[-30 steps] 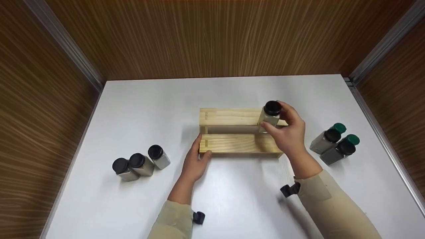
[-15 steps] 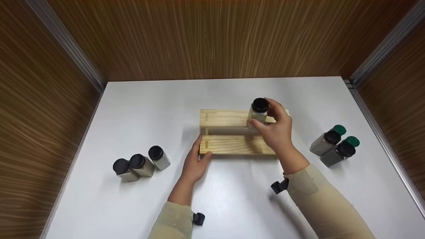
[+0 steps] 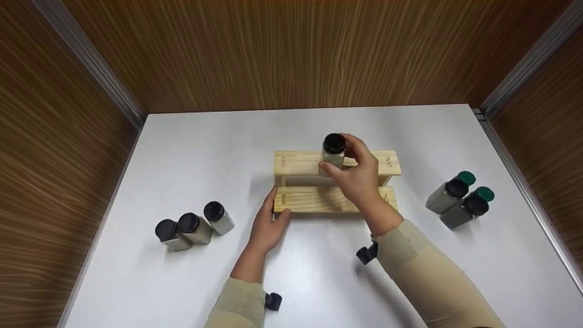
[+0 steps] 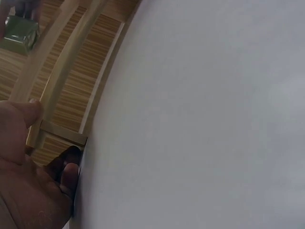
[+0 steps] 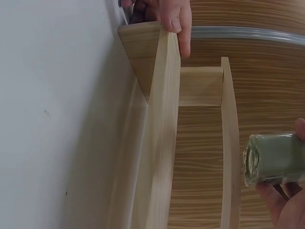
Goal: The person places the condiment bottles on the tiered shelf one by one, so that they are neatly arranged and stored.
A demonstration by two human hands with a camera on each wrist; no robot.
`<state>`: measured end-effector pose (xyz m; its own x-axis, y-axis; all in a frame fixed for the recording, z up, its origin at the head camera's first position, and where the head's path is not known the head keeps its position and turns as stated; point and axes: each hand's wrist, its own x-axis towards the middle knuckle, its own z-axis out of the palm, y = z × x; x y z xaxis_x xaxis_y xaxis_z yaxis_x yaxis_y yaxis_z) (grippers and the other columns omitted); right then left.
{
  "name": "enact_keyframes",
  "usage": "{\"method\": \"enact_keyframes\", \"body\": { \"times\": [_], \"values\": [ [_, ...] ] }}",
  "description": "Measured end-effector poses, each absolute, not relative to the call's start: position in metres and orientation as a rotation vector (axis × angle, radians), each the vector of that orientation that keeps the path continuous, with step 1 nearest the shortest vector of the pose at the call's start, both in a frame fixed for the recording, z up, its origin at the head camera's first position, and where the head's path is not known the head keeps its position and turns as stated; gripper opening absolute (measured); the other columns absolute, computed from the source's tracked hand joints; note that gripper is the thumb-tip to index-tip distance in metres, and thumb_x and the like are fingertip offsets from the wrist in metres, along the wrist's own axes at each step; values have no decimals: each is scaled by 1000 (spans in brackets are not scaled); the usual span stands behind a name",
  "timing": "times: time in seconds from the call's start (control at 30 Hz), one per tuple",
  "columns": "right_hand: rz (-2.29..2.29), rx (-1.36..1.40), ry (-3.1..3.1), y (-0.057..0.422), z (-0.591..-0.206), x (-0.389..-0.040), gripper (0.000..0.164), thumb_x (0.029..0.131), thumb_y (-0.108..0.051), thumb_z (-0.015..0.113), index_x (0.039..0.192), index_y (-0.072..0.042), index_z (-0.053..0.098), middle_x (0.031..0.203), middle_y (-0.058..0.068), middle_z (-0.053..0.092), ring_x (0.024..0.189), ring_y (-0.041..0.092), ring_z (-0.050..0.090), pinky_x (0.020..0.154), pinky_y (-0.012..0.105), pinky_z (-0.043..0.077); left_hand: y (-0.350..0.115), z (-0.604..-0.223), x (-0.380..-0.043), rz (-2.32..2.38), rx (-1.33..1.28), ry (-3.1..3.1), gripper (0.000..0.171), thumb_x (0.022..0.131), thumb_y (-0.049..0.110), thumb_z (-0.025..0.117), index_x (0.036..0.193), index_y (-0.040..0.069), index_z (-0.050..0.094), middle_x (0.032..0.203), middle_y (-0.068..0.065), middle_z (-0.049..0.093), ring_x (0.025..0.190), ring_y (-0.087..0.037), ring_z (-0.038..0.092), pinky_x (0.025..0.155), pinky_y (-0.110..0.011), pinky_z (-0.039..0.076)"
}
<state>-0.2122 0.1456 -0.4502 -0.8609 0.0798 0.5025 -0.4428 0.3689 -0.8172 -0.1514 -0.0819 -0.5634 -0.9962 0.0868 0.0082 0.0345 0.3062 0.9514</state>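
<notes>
Our right grip (image 3: 355, 175) is clamped round a black-capped spice jar (image 3: 333, 155) above the wooden rack (image 3: 309, 199); we should set it down level, our left grip (image 3: 268, 225), clamped on the rack's left end (image 3: 278, 200), bracing

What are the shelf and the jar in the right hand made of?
The shelf looks like pale, smooth wood, seemingly unpainted, because grain lines show. The jar seems to be clear glass, or perhaps hard plastic: it gleams and looks see-through at the bottom.
</notes>
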Motion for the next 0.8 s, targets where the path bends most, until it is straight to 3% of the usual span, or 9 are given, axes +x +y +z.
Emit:
{"method": "enact_keyframes", "body": {
  "times": [0.17, 0.47, 0.8],
  "values": [
    [1504, 351, -2141, 133, -451, -215, 66, 76, 0, 95, 135, 3, 64, 122, 16, 71, 102, 25, 66, 84, 28, 55, -82, -562, -151, 1796, 132, 2544, 74, 106, 19, 65, 168, 8, 27, 168, -22, 34, 154, -38, 32, 125, -52, 28],
    [1532, 372, -2118, 104, -450, -226, 66, 78, -5, 95, 135, 1, 64, 123, 15, 72, 106, 28, 68, 94, 39, 54, -82, -561, -152, 1752, 109, 2568, 74, 106, 22, 65, 169, 11, 27, 166, -22, 38, 152, -38, 36, 123, -53, 31],
    [1591, 347, -2179, 76, -445, -229, 68, 79, -9, 95, 139, -2, 62, 124, 13, 71, 107, 28, 67, 87, 40, 58, -84, -560, -149, 1714, 69, 2556, 75, 107, 27, 64, 169, 13, 26, 168, -20, 35, 155, -37, 33, 125, -53, 28]
  ]
}}
